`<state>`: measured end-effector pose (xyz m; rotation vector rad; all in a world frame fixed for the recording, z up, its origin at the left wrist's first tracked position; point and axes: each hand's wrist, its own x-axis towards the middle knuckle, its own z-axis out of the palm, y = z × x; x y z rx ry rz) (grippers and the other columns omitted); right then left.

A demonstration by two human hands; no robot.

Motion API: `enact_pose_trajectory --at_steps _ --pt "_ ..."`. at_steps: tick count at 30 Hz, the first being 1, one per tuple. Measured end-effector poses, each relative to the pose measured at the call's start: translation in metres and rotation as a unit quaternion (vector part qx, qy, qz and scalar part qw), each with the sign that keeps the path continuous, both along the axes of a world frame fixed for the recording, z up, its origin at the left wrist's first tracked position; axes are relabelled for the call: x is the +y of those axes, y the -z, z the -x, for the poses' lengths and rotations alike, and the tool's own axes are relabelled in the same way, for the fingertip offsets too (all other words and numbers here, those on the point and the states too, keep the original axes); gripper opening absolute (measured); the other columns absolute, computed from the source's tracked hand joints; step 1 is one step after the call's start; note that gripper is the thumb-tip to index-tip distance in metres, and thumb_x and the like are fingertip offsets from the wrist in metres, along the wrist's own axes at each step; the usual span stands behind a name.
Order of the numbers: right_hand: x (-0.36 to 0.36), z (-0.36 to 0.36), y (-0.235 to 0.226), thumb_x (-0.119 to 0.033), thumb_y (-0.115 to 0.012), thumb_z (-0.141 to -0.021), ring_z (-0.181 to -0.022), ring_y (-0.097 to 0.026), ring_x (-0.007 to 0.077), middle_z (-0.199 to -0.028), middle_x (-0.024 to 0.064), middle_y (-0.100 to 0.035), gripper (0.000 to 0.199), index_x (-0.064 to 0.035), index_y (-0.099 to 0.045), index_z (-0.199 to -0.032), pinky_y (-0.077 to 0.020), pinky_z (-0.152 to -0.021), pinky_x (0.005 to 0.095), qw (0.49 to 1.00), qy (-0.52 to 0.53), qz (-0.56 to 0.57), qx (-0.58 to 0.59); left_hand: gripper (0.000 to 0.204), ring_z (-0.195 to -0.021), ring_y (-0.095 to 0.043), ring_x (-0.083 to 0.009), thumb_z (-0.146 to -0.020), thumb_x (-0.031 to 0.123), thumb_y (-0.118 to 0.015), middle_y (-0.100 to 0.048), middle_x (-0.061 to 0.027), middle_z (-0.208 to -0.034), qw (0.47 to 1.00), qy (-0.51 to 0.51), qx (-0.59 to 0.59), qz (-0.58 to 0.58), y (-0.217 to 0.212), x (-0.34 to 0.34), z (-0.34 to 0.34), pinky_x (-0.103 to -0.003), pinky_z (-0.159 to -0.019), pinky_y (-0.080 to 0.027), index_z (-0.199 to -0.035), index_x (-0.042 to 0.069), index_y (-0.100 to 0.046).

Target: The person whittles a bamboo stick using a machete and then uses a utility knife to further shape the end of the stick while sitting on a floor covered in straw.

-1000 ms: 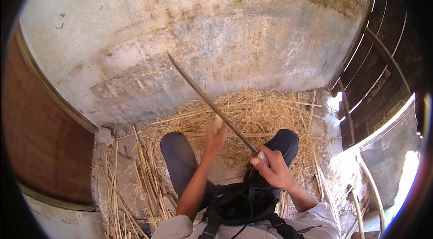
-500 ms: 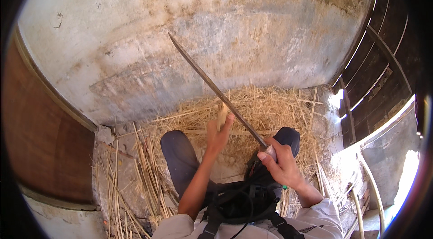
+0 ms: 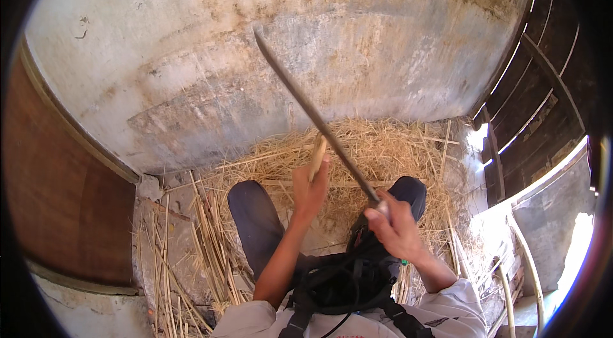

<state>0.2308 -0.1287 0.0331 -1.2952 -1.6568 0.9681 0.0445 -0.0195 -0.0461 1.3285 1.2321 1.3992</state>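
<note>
My right hand (image 3: 397, 225) is closed round the handle of a long machete (image 3: 300, 97), whose blade slants up and away to the left. In my left hand (image 3: 311, 186) a short split piece of bamboo (image 3: 318, 157) stands on end, gripped between the fingers and thumb. The blade passes just to the right of the bamboo's upper end; whether they touch I cannot tell. Both hands are between my knees, above the heap of straw-like shavings (image 3: 377, 146).
Several long thin strips (image 3: 207, 242) lie on the floor by my left leg. A stained plaster wall (image 3: 211, 70) rises ahead. To the left is a brown wooden panel (image 3: 70, 191), to the right a dark slatted wall (image 3: 530, 82). Curved poles (image 3: 527, 261) lean at lower right.
The machete's blade has swung upright a little, its tip moving up and to the right. The bamboo piece has tilted slightly to the right in my left hand.
</note>
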Motion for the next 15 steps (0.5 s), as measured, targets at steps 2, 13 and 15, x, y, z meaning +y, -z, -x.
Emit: enact_pose_trajectory --at_steps 2,13,15 --pt "0.010 0.004 0.016 -0.024 -0.065 -0.103 -0.055 -0.051 0.0151 -0.063 0.0094 -0.051 0.030 0.0015 -0.054 -0.090 -0.0395 -0.054 0.0359 1.000 -0.017 0.021 -0.005 0.045 -0.055 -0.034 -0.0064 -0.098 0.031 -0.074 -0.040 0.0057 -0.060 0.999 -0.021 0.003 0.031 0.058 0.015 0.013 -0.033 -0.050 -0.029 -0.068 0.004 -0.053" --pt "0.018 -0.021 0.028 -0.032 -0.056 -0.109 -0.052 -0.051 0.0114 -0.059 0.0029 -0.051 0.037 0.0003 -0.058 -0.090 -0.0414 -0.050 0.0319 0.997 -0.001 0.067 0.022 0.048 -0.106 -0.064 -0.0146 -0.088 0.023 -0.086 -0.070 -0.0056 -0.108 0.987 0.089 0.124 -0.048 0.160 0.006 0.038 -0.034 -0.095 -0.050 -0.124 0.003 -0.063" --pt "0.023 -0.017 0.010 -0.035 -0.051 -0.110 -0.049 -0.051 0.0107 -0.059 0.0019 -0.050 0.040 -0.0003 -0.060 -0.093 -0.0409 -0.048 0.0303 0.991 -0.027 0.118 0.052 0.042 -0.099 -0.066 -0.0162 -0.093 0.029 -0.080 -0.072 -0.0060 -0.102 0.991 0.069 0.107 0.039 0.216 -0.005 0.046 -0.035 -0.088 -0.052 -0.121 0.002 -0.066"
